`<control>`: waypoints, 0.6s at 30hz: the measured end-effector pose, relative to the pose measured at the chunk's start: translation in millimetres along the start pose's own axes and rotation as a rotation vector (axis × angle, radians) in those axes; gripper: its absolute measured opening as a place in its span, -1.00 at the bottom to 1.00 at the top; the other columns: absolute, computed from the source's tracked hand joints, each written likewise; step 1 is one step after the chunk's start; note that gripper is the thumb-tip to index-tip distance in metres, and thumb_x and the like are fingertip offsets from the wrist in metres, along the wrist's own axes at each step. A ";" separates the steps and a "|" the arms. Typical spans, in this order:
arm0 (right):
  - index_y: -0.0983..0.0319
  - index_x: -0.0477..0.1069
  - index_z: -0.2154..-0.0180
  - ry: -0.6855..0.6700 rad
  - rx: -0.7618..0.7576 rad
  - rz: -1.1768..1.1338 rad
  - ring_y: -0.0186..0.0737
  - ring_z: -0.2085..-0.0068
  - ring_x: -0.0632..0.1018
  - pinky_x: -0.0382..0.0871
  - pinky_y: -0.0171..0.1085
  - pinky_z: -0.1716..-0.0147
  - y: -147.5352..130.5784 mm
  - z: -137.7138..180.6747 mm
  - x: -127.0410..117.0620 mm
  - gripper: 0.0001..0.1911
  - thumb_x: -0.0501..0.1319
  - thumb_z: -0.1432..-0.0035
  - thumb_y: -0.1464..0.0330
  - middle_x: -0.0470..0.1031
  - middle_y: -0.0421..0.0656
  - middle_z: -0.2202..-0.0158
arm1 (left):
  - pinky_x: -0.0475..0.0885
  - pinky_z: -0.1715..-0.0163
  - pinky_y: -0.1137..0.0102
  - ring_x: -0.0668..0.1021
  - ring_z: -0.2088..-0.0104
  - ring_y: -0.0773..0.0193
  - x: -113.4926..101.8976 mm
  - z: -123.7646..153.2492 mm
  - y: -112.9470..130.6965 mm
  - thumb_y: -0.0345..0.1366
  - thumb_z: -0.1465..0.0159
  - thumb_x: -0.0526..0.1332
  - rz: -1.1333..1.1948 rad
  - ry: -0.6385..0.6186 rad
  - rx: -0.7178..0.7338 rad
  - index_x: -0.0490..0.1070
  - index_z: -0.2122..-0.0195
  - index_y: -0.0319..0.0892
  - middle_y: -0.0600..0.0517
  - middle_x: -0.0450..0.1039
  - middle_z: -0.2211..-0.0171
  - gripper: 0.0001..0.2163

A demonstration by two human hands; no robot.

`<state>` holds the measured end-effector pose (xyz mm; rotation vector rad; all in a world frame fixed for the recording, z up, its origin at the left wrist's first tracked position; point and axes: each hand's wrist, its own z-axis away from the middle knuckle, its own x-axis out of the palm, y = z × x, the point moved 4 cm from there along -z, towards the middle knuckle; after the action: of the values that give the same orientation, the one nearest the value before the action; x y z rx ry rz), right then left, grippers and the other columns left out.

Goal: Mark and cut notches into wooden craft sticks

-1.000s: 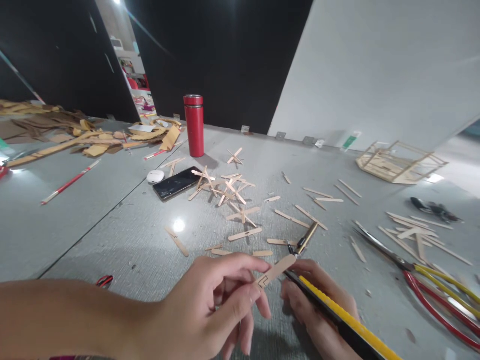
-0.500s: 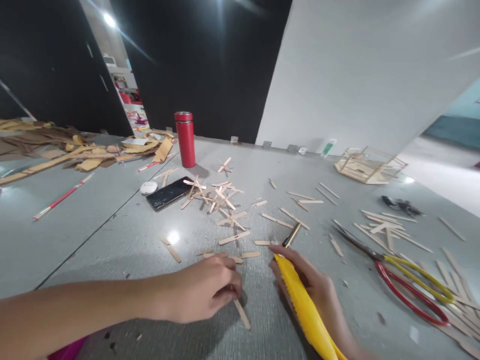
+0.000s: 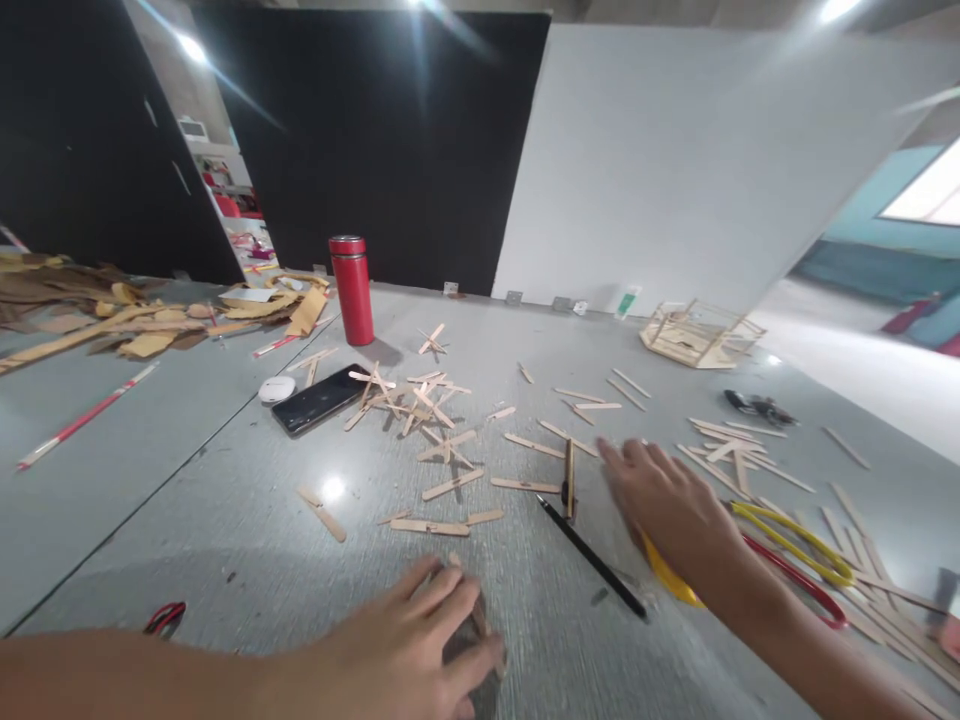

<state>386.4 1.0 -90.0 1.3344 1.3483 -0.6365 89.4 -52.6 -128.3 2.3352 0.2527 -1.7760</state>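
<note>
My left hand [image 3: 431, 640] rests low at the front of the table, its fingers spread over a wooden craft stick [image 3: 480, 620] that they partly cover. My right hand [image 3: 667, 500], a little blurred, stretches out over the table with extended fingers. Beneath its palm and wrist a yellow object [image 3: 667, 575] is partly hidden; I cannot make out its kind. Between my hands lie a black pencil-like stick [image 3: 592, 558] and a slim gold-coloured tool with a dark part [image 3: 570, 475]. Beyond them several craft sticks [image 3: 429, 527] are laid out, some overlapping.
A red flask [image 3: 352, 292], a phone [image 3: 319, 398] and a white case [image 3: 277, 389] stand farther back. Crossed sticks [image 3: 431, 405] lie beside the phone. Scissors with red and yellow handles [image 3: 795, 545], loose sticks and a wooden frame model [image 3: 701, 335] are on the right. Cardboard scraps [image 3: 157, 320] cover the left.
My right hand has let go of the yellow object and moved right over it, uncovering the black pencil-like stick. My left hand has loosened its pinch on the craft stick and spread its fingers.
</note>
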 end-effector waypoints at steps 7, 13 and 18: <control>0.30 0.53 0.07 -0.030 -0.324 -0.105 0.01 0.36 0.66 0.52 -0.13 0.34 -25.9 -6.1 2.6 -0.51 0.04 -0.09 0.75 0.61 -0.01 0.34 | 0.44 -0.12 -0.21 0.31 -0.34 -0.44 -6.5 1.9 -5.4 -0.15 -0.44 0.24 0.069 -0.169 -0.020 0.35 -0.32 -0.05 -0.48 0.26 -0.32 -0.57; 0.34 0.42 -0.06 0.139 -0.164 -0.372 -0.14 0.45 0.65 0.51 -0.23 0.45 -18.4 -7.8 -14.9 -0.66 -0.03 -0.39 0.50 0.64 -0.04 0.36 | 0.36 -0.17 -0.27 0.23 -0.36 -0.46 -9.2 1.9 -8.1 -0.20 -0.47 0.20 0.137 -0.217 -0.018 0.33 -0.34 -0.07 -0.56 0.21 -0.33 -0.58; 0.15 0.39 -0.11 0.097 0.177 -1.006 -0.18 0.30 0.71 0.64 -0.22 0.28 -31.8 -11.8 -31.9 -0.74 0.06 -0.47 0.31 0.67 -0.11 0.21 | 0.37 -0.18 -0.21 0.19 -0.38 -0.45 -11.5 3.7 -9.6 -0.22 -0.45 0.24 0.164 -0.217 -0.049 0.29 -0.36 -0.04 -0.56 0.14 -0.37 -0.54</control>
<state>346.4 -6.5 -67.2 0.7396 2.0687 -1.3894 80.5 -44.5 -118.7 2.0438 0.0687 -1.8982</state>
